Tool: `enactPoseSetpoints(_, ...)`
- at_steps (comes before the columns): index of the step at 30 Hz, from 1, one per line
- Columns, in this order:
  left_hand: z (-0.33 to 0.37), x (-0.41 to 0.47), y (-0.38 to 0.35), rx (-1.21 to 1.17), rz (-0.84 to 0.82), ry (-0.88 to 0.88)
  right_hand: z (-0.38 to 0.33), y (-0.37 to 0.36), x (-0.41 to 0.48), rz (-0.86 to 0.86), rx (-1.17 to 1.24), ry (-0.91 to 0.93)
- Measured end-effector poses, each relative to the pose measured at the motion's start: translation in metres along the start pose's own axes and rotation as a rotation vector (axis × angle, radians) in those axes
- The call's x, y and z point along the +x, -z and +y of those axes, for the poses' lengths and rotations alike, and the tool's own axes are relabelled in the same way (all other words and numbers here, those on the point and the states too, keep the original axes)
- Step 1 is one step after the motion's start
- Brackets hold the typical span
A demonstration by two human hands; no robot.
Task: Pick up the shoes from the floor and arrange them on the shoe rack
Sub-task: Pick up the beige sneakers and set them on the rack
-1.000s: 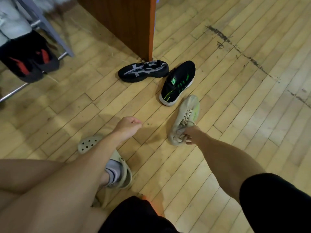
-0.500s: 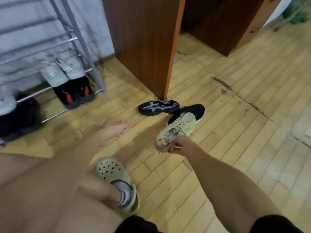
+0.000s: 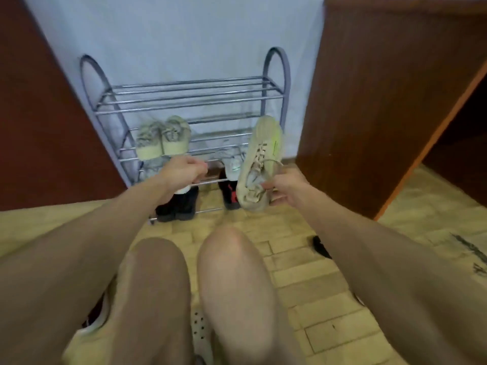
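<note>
Carrying: a pale sneaker [image 3: 259,164] is held at its heel end by the right hand [image 3: 286,187], toe pointed up, in front of the right end of the shoe rack [image 3: 184,101].
Right grip: the fingers are closed on the sneaker's heel and loose laces; the shoe is clear of the floor and not yet resting on any rail.
Left grip: the left hand [image 3: 181,171] is curled near the front rail of a lower shelf; whether that rail is actually grasped cannot be told, and no shoe is held.
Rack contents: a pale pair [image 3: 163,140] is set at the left end of the middle shelf; dark shoes [image 3: 179,204] are seen on the bottom shelf.
Step in hand: transport is judged nearly over, with placement next.
Next move: the sneaker must be tipped sole-down and lowered onto free rails, probably at the middle shelf's right end.
Remaining: a dark shoe [image 3: 320,246] is left on the floor [image 3: 316,285].
</note>
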State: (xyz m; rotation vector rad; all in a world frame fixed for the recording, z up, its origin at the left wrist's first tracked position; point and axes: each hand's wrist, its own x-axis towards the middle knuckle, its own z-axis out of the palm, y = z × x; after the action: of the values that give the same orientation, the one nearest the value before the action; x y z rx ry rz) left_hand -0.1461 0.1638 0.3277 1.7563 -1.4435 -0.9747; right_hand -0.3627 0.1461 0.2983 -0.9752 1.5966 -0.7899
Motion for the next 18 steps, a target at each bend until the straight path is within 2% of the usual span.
enactPoseSetpoints(4,-0.045,-0.017,0.077,-0.040,0.121,0.108,-0.045,-0.077,-0.008,-0.107,-0.192,0.125)
enactPoseSetpoints(9,-0.123,-0.053,0.144,-0.085,0.228,0.278,-0.065,-0.169,-0.022,-0.240,-0.335,0.243)
enactPoseSetpoints(14,-0.199,-0.096,0.168,-0.149,0.294,0.447,-0.048,-0.247,-0.046,-0.445,-0.451,0.222)
enactPoseSetpoints(18,-0.263,-0.125,0.157,-0.238,0.287,0.586,-0.007,-0.296,-0.061,-0.523,-0.556,0.187)
